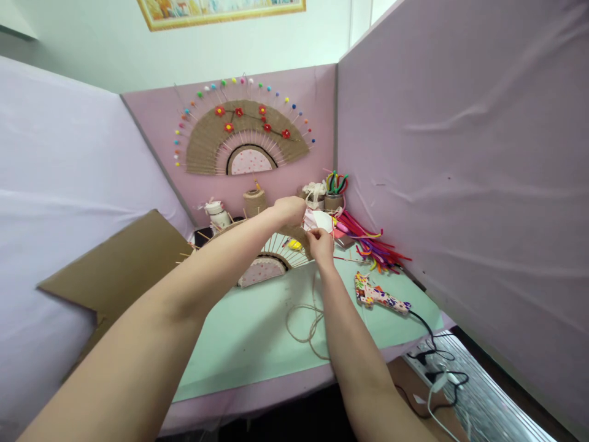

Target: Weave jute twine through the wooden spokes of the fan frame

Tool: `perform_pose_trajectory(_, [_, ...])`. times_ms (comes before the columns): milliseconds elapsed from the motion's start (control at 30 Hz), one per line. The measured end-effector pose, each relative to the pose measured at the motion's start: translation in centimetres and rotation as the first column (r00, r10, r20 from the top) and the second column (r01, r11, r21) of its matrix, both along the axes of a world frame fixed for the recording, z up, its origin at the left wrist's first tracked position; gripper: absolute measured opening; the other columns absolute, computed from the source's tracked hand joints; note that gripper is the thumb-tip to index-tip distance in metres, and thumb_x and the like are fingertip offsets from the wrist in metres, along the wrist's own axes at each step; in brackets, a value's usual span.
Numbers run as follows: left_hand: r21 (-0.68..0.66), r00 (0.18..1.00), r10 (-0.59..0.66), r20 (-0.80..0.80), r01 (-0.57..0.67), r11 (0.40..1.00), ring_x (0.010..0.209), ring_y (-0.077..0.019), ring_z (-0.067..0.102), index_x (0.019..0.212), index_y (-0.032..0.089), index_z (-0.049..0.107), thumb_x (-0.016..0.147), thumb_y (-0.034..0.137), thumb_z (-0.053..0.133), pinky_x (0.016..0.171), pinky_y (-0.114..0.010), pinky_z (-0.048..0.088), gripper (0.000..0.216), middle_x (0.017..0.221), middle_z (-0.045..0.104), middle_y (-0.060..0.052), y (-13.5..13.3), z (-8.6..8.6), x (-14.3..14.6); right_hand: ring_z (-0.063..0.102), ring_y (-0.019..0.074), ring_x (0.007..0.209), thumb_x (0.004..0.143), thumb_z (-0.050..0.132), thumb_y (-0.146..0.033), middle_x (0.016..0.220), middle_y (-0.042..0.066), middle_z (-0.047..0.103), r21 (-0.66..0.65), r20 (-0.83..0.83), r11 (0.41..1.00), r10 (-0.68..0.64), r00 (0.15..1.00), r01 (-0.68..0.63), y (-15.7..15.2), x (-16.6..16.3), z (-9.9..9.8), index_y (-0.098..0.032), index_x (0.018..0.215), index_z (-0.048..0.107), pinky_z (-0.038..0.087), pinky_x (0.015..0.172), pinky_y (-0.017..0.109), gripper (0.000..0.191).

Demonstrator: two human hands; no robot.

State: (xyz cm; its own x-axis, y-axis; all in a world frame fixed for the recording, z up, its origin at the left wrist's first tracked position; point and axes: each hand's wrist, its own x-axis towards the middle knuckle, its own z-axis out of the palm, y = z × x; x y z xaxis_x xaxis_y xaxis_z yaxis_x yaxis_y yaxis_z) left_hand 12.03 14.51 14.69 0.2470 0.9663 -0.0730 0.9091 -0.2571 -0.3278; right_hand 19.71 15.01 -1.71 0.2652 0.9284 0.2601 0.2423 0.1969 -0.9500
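Note:
A half-made fan stands on the table, with thin sticks spreading from a pink dotted half-circle base and a woven brown twine band across them. My left hand reaches over to the fan's upper right part, curled down at its edge; its fingertips are mostly hidden. Just below it, my right hand pinches at the right end of the woven band, thumb and finger together. Loose twine trails from near this hand and lies in loops on the table. My left forearm covers much of the fan.
A finished fan with red flowers hangs on the back panel. Behind the work stand a twine spool, a white bottle and a scissors pot. Pipe cleaners and a corded glue gun lie right; cardboard leans left.

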Motion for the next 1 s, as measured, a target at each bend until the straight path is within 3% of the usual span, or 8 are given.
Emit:
perform_pose_trajectory(233, [-0.012, 1.0, 0.028, 0.013, -0.028, 1.0, 0.096, -0.0265, 0.066, 0.104, 0.016, 0.072, 0.069, 0.02, 0.071, 0.081, -0.031, 0.051, 0.035, 0.103, 0.071, -0.016, -0.5, -0.4, 0.6, 0.06, 0.022, 0.079, 0.073, 0.06, -0.032, 0.084, 0.005, 0.07, -0.004, -0.003, 0.997, -0.071, 0.997, 0.071, -0.6, 0.6, 0.6, -0.02, 0.084, 0.062, 0.04, 0.075, 0.033, 0.017])
perform_pose_trajectory(433, [-0.012, 1.0, 0.007, 0.011, -0.007, 1.0, 0.093, -0.0264, 0.066, 0.097, 0.018, 0.075, 0.069, 0.022, 0.07, 0.077, -0.031, 0.05, 0.028, 0.101, 0.072, -0.013, -1.3, 0.4, -0.6, 0.06, 0.0227, 0.079, 0.076, 0.059, -0.032, 0.083, 0.006, 0.07, 0.019, 0.01, 0.994, -0.106, 0.994, 0.106, -1.8, 2.0, 1.5, -0.019, 0.08, 0.063, 0.037, 0.076, 0.034, 0.014])
perform_pose_trajectory(633, [0.034, 0.992, -0.115, 0.045, 0.114, 0.993, 0.083, -0.0241, 0.066, 0.092, 0.02, 0.075, 0.073, 0.025, 0.062, 0.07, -0.03, 0.048, 0.023, 0.093, 0.073, -0.011, -3.9, 1.2, -1.9, 0.058, 0.0215, 0.081, 0.08, 0.057, -0.031, 0.085, 0.005, 0.07, 0.211, 0.067, 0.961, -0.197, 0.978, 0.179, -3.0, 3.1, 2.5, -0.019, 0.087, 0.065, 0.033, 0.082, 0.035, 0.015])
perform_pose_trajectory(733, [0.061, 0.989, -0.141, 0.052, 0.137, 0.989, 0.082, -0.0225, 0.065, 0.091, 0.021, 0.074, 0.075, 0.027, 0.06, 0.068, -0.028, 0.046, 0.022, 0.09, 0.073, -0.01, -5.1, 1.4, -2.1, 0.057, 0.0208, 0.078, 0.081, 0.055, -0.03, 0.086, 0.006, 0.07, 0.253, 0.054, 0.957, -0.158, 0.986, 0.14, -3.2, 3.3, 2.8, -0.019, 0.085, 0.066, 0.035, 0.08, 0.034, 0.016])
perform_pose_trajectory(867, [0.056, 0.987, -0.15, 0.059, 0.146, 0.988, 0.081, -0.0217, 0.064, 0.089, 0.021, 0.074, 0.076, 0.028, 0.06, 0.065, -0.027, 0.044, 0.02, 0.088, 0.072, -0.009, -5.8, 1.6, -2.1, 0.057, 0.0199, 0.074, 0.08, 0.055, -0.028, 0.084, 0.005, 0.07, 0.217, -0.009, 0.973, -0.074, 0.997, 0.074, -3.3, 3.7, 3.1, -0.018, 0.084, 0.066, 0.037, 0.076, 0.032, 0.016])
perform_pose_trajectory(1000, [0.045, 0.988, -0.142, 0.065, 0.139, 0.989, 0.081, -0.023, 0.063, 0.09, 0.021, 0.074, 0.077, 0.028, 0.06, 0.066, -0.029, 0.044, 0.021, 0.09, 0.073, -0.01, -6.0, 1.8, -1.9, 0.056, 0.0214, 0.078, 0.08, 0.056, -0.027, 0.085, 0.005, 0.07, 0.188, 0.079, 0.978, -0.112, 0.991, 0.095, -3.7, 3.9, 3.4, -0.019, 0.085, 0.068, 0.033, 0.078, 0.033, 0.015])
